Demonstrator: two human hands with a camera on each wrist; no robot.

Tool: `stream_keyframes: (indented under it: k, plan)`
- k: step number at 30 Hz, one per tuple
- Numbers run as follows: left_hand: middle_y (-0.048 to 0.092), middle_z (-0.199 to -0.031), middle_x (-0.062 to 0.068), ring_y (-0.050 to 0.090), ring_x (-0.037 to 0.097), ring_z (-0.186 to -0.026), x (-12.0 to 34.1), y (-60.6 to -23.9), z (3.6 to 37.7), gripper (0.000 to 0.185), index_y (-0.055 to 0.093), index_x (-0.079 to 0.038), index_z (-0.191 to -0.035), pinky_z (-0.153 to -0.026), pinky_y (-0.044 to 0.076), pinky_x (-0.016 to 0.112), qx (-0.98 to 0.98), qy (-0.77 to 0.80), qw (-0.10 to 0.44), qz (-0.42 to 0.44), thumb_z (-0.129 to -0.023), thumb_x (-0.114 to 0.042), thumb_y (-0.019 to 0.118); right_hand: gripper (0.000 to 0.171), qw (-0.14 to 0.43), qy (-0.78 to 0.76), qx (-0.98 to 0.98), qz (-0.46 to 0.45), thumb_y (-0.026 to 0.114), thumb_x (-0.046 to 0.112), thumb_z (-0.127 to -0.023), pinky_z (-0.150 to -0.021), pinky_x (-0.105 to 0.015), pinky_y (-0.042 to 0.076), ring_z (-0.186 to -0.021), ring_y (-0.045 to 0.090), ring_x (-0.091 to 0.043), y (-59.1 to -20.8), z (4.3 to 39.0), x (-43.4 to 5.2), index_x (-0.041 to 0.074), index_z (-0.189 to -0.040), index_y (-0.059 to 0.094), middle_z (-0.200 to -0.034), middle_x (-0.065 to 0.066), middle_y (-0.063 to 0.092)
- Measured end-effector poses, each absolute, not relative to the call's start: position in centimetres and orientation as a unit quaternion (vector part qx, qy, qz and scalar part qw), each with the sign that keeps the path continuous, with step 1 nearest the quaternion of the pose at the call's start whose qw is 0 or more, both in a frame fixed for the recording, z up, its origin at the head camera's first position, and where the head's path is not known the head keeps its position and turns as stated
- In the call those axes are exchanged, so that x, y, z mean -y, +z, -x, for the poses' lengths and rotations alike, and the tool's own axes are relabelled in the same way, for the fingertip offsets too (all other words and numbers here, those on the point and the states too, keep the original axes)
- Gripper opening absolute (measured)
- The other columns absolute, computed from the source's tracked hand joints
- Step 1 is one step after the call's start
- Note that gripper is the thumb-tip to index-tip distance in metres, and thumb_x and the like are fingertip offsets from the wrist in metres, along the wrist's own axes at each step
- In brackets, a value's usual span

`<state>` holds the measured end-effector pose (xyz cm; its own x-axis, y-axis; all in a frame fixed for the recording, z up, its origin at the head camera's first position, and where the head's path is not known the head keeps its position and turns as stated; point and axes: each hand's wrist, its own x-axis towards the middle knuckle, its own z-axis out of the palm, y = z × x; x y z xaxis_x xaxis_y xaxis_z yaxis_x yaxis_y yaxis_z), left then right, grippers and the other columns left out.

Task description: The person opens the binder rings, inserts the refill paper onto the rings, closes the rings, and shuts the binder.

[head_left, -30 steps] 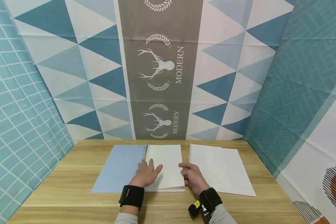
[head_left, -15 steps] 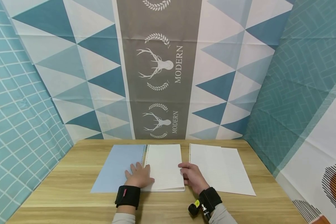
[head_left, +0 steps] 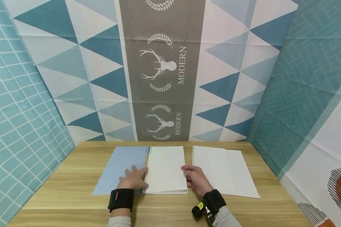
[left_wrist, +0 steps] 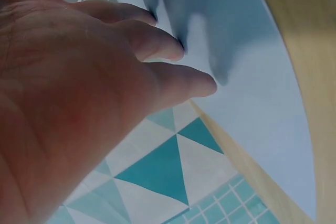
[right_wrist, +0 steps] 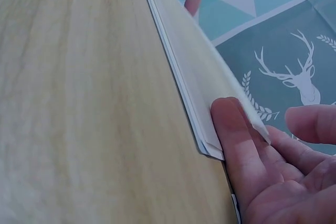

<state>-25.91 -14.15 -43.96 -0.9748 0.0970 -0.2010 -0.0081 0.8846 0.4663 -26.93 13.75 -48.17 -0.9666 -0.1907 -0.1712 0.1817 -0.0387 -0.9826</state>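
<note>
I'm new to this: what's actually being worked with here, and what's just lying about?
Seemingly in use:
White page stack, with the right hand at its right edge
Blue sheet, with the left hand over it

Seemingly just there:
White sheets on the right, gripped by neither hand, though possibly related
Patterned wall covering, only a backdrop

Wooden table [head_left: 74, 201]; deer-print backdrop [head_left: 163, 78] behind; blue-grid cloth [head_left: 20, 104] left.
</note>
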Motion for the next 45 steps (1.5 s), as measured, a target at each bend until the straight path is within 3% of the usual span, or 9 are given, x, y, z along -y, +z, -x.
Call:
stream_keyframes:
  k: [10,14,19,22,24,30,33,37,45]
  plan:
    - [0.017,-0.16,0.042,0.009,0.069,-0.145,14.1,-44.4,26.2,0.081,0.046,-0.01,-0.152,-0.108,0.013,0.086,-0.964,0.24,0.111,-0.016,-0.08,-0.021,0.082,0.04,0.123,-0.712,-0.691,-0.003,0.052,0.015,-0.104,-0.058,-0.021,0.048,-0.068,0.052,-0.009,-48.0,26.7,-13.7,-0.006,-0.137,0.053,-0.088,-0.002,0.062]
    - [0.024,-0.157,0.042,0.018,0.066,-0.143,13.4,-44.0,25.8,0.077,0.047,-0.008,-0.15,-0.106,0.017,0.085,-0.971,0.217,0.098,-0.017,-0.079,-0.016,0.077,0.041,0.106,-0.68,-0.726,0.002,0.054,0.019,-0.104,-0.057,-0.023,0.046,-0.065,0.048,-0.012,-47.7,26.5,-13.4,-0.003,-0.138,0.055,-0.097,-0.009,0.062]
    - [0.025,-0.158,0.041,0.015,0.064,-0.147,11.3,-43.7,25.4,0.066,0.047,-0.002,-0.149,-0.111,0.012,0.083,-0.978,0.19,0.081,-0.043,-0.088,-0.017,0.065,0.042,0.069,-0.57,-0.818,0.034,0.059,0.024,-0.102,-0.075,-0.039,0.054,-0.1,0.061,-0.029,-46.6,26.0,-12.8,0.001,-0.137,0.058,-0.141,-0.027,0.055]
    - [0.028,-0.158,0.04,0.018,0.061,-0.148,9.7,-44.2,25.5,0.064,0.049,0.0,-0.147,-0.114,0.016,0.079,-0.981,0.171,0.066,-0.068,-0.092,-0.027,0.066,0.045,0.033,-0.455,-0.886,0.082,0.062,0.023,-0.099,-0.099,-0.056,0.05,-0.134,0.051,-0.043,-45.9,25.5,-12.2,-0.001,-0.137,0.056,-0.148,-0.031,0.048]
    - [0.03,-0.157,0.038,0.021,0.06,-0.148,8.6,-44.5,25.4,0.067,0.05,0.001,-0.145,-0.115,0.02,0.076,-0.982,0.161,0.062,-0.081,-0.091,-0.032,0.069,0.05,0.011,-0.367,-0.923,0.115,0.066,0.024,-0.097,-0.106,-0.064,0.044,-0.138,0.044,-0.051,-45.6,25.1,-11.8,-0.002,-0.139,0.055,-0.148,-0.032,0.047]
    - [0.032,-0.158,0.036,0.025,0.06,-0.147,6.8,-44.4,24.6,0.073,0.049,0.0,-0.146,-0.115,0.026,0.073,-0.979,0.165,0.079,-0.085,-0.087,-0.032,0.077,0.057,0.041,-0.151,-0.968,0.196,0.075,0.038,-0.088,-0.096,-0.067,0.049,-0.136,0.046,-0.047,-45.0,23.4,-11.0,0.008,-0.134,0.06,-0.148,-0.025,0.049]
    - [0.031,-0.158,0.036,0.025,0.06,-0.147,6.7,-44.2,24.6,0.074,0.049,-0.001,-0.147,-0.115,0.028,0.073,-0.978,0.172,0.082,-0.084,-0.086,-0.031,0.078,0.051,0.042,-0.096,-0.968,0.228,0.077,0.04,-0.084,-0.089,-0.061,0.053,-0.125,0.056,-0.039,-44.9,23.1,-11.1,0.013,-0.125,0.064,-0.13,-0.013,0.059]
    - [0.031,-0.158,0.037,0.024,0.063,-0.146,6.8,-44.4,24.8,0.074,0.049,-0.001,-0.147,-0.115,0.029,0.072,-0.979,0.168,0.081,-0.085,-0.086,-0.032,0.078,0.046,0.03,-0.093,-0.966,0.238,0.078,0.038,-0.082,-0.083,-0.057,0.054,-0.115,0.06,-0.034,-44.9,23.2,-11.4,0.015,-0.12,0.065,-0.115,-0.005,0.058]
    - [0.03,-0.157,0.039,0.023,0.066,-0.144,6.8,-44.4,25.0,0.074,0.049,-0.002,-0.147,-0.115,0.029,0.071,-0.98,0.166,0.08,-0.082,-0.086,-0.032,0.078,0.046,0.025,-0.103,-0.965,0.239,0.078,0.036,-0.083,-0.086,-0.059,0.055,-0.12,0.059,-0.035,-44.9,23.4,-11.8,0.013,-0.121,0.065,-0.125,-0.009,0.06]
